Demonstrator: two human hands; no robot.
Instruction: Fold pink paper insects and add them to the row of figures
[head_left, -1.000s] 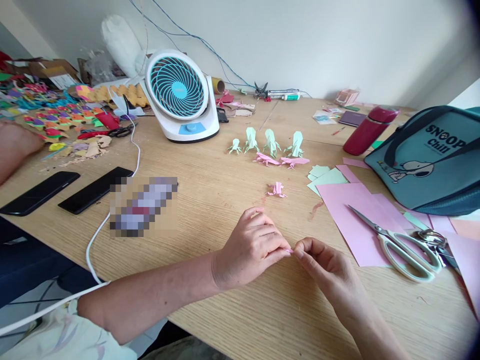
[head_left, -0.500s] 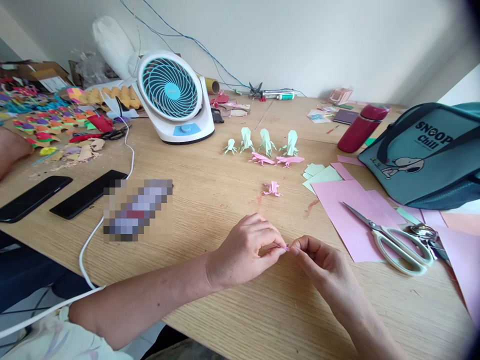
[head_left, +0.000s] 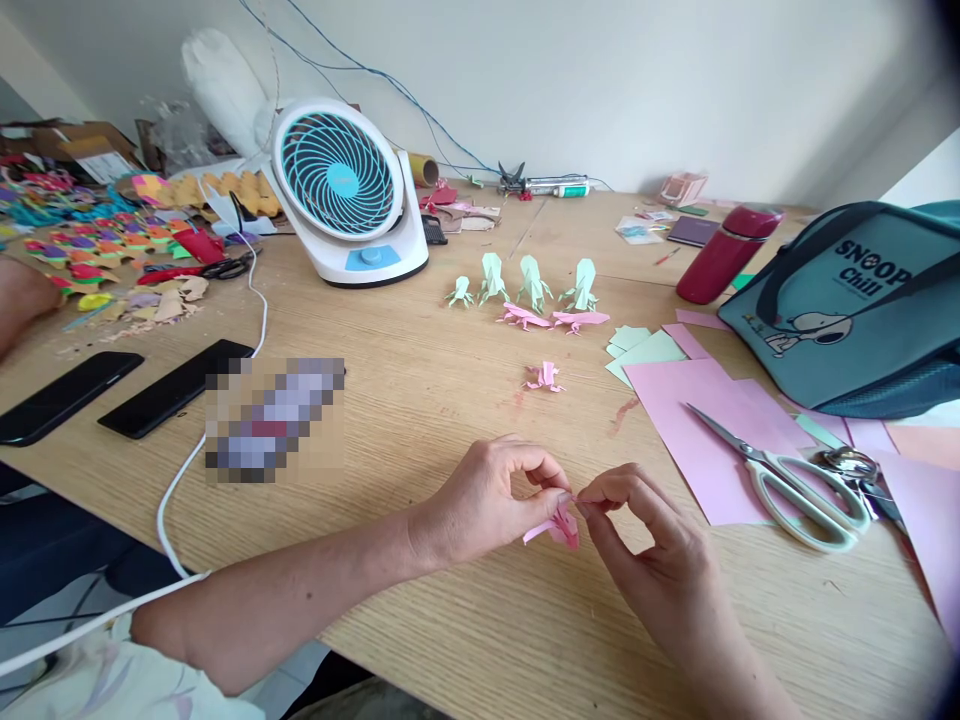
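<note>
My left hand and my right hand meet above the wooden table, fingertips pinched together on a small folded pink paper piece. The paper hangs just below my fingertips with a flap pointing left. A small pink folded figure lies on the table beyond my hands. Further back stand several pale green folded figures, with two pink ones in front of them.
Pink paper sheets with scissors lie right, beside a teal bag and a red bottle. A white fan stands at the back. Two black phones and a white cable lie left. Another person's arm rests at far left.
The pink paper, almost hidden between my fingertips before, now shows below them, opened out. My right hand has lifted its knuckles and both hands have shifted slightly toward me.
</note>
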